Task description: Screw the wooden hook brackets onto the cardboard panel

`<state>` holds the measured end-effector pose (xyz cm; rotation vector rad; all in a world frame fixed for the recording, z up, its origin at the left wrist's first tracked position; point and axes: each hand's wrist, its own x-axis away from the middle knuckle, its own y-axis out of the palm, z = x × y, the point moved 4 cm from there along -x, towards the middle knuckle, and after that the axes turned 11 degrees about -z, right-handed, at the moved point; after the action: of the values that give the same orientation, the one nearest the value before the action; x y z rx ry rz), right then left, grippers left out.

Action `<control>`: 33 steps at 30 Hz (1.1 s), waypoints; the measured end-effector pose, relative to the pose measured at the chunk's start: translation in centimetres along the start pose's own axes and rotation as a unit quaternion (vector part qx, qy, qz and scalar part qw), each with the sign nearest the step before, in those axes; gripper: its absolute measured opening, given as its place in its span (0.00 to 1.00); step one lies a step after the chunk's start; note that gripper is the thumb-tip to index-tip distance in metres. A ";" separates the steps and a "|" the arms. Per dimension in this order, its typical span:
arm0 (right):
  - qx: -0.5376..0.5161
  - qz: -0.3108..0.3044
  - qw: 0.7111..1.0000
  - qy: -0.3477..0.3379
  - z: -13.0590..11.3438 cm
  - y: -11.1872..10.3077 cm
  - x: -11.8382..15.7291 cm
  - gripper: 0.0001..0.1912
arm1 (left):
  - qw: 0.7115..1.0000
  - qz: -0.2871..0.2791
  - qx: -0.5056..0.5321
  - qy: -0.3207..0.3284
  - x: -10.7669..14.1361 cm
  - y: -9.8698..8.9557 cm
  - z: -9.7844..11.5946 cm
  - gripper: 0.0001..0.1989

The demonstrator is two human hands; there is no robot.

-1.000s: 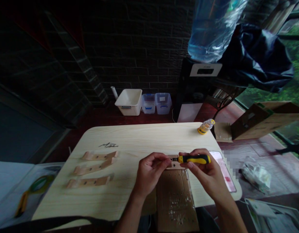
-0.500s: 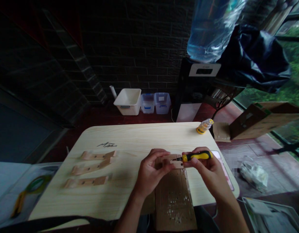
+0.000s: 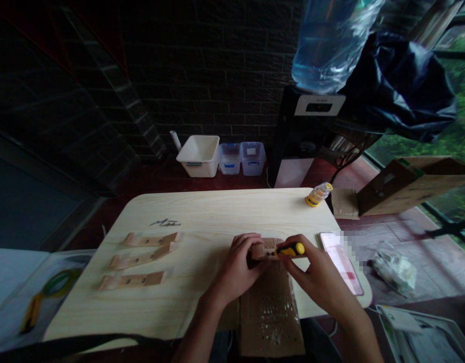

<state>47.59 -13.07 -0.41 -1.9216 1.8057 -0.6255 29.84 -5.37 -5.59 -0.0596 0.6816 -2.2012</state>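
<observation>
My left hand (image 3: 238, 267) is closed on the left end of a small wooden piece (image 3: 259, 251), which rests on a long cardboard box (image 3: 272, 307) at the table's front edge. In my right hand (image 3: 311, 267) is a yellow and black screwdriver (image 3: 290, 249), its tip down at the wooden piece near a dark hole or screw. The exact contact is too small to tell. Three wooden pieces, the middle one (image 3: 141, 258) among them, lie on the left of the table. Behind them is a small group of dark screws (image 3: 165, 222).
On the pale table (image 3: 217, 212) a clear and yellow bottle-shaped case (image 3: 319, 194) stands at the back right and a phone (image 3: 341, 262) lies at the right edge. Beyond are a white basket (image 3: 199, 156), blue-tinted bins (image 3: 252, 159) and a water dispenser (image 3: 319, 106).
The screwdriver has swung from lying nearly flat to pointing more steeply, with its handle end moved left. My right hand has shifted left and now uncovers more of the phone.
</observation>
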 end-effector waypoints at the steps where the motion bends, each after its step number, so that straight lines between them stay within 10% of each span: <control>1: 0.004 -0.004 1.000 0.001 0.1 0.2 -0.1 0.09 | 1.000 0.000 -0.001 0.000 -0.1 0.1 -0.1 0.16; 33: 0.026 -0.003 0.996 -0.087 -3.0 2.0 -0.6 0.24 | 0.999 -0.006 -0.041 0.019 0.2 0.5 -0.2 0.06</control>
<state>44.23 -12.61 0.80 -1.8846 1.6603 -0.4853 29.98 -5.73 -6.08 -0.0639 0.7949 -2.1893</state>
